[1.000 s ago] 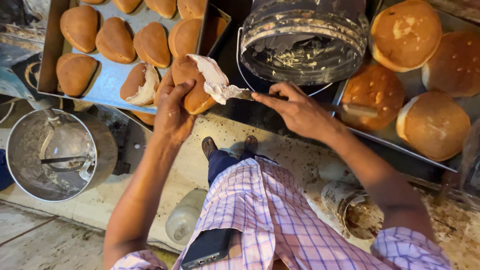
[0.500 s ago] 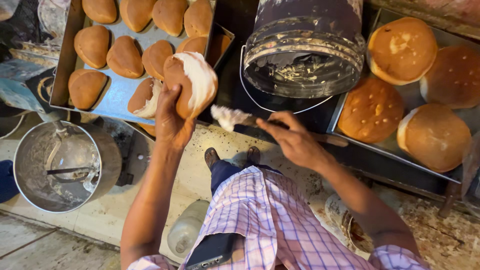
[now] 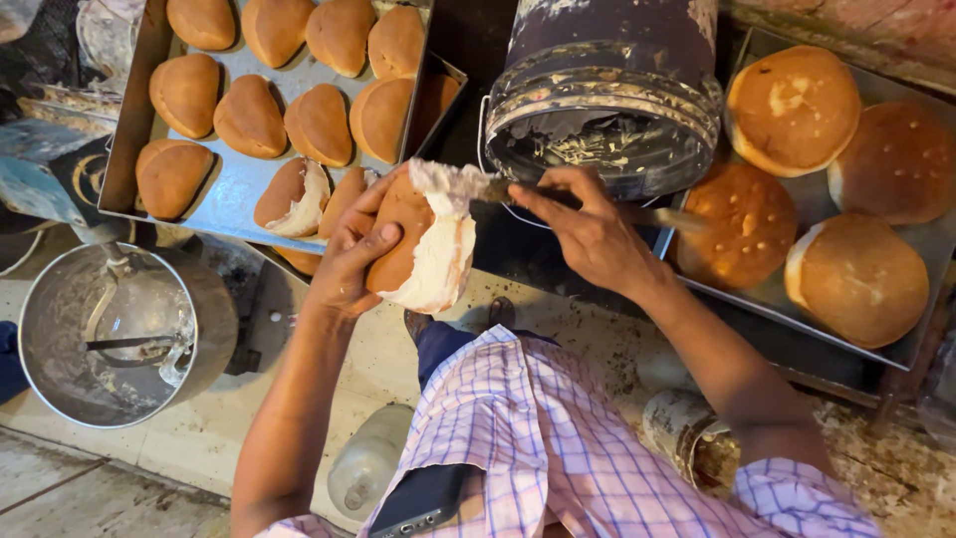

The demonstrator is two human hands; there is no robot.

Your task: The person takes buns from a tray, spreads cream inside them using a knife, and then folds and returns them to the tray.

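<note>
My left hand (image 3: 351, 261) grips a folded brown bun (image 3: 406, 227) whose open side is thick with white cream (image 3: 443, 261). My right hand (image 3: 588, 231) holds a flat knife (image 3: 652, 215); its cream-laden tip touches the top of the bun. Both hands are in front of a dark plastic bucket (image 3: 607, 95) smeared with cream inside. Left of the bun, a metal tray (image 3: 239, 184) carries several folded buns, one showing cream at its edge (image 3: 291, 191).
A tray (image 3: 921, 244) of round buns sits at the right. A steel pot (image 3: 115, 339) with a utensil inside stands at lower left. A plastic bottle (image 3: 368, 463) and a small tin (image 3: 687, 433) rest on the floor by my knees.
The knife went down with a dab of cream, then rose to the bun. My left hand turned the bun so its creamed side faces the knife.
</note>
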